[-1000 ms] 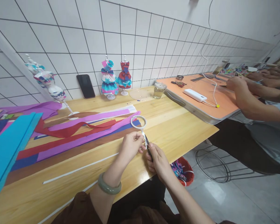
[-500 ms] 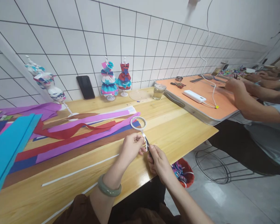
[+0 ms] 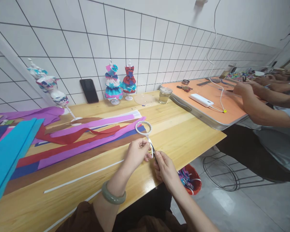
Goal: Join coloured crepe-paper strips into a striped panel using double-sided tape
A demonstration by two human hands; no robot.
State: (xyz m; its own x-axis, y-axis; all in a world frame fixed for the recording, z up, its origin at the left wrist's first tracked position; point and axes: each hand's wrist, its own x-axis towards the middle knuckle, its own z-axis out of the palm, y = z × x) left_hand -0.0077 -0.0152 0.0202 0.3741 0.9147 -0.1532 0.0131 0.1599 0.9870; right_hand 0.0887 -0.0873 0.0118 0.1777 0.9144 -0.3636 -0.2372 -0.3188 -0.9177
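Observation:
My left hand (image 3: 137,150), with a green bangle on its wrist, pinches a narrow white strip (image 3: 148,139). The strip's upper end joins a round white ring (image 3: 143,128), which stands just beyond the fingertips above the table. My right hand (image 3: 165,166) is closed round a slim dark tool that looks like scissors (image 3: 152,148); its handles are hidden in the palm. The dark tips lie against the white strip, close to my left fingers. Another long white strip (image 3: 84,176) lies flat on the table, left of my left forearm.
Purple, red, blue and brown fabric strips (image 3: 91,145) cover the left side. Dressed mini mannequins (image 3: 113,85), a phone (image 3: 89,91) and a lidded cup (image 3: 164,96) stand by the wall. A red bin (image 3: 195,183) sits below. Another person's arm (image 3: 263,100) reaches over the orange table (image 3: 207,114).
Almost nothing differs. Both hands keep their places at the strip; the whole view has shifted very slightly.

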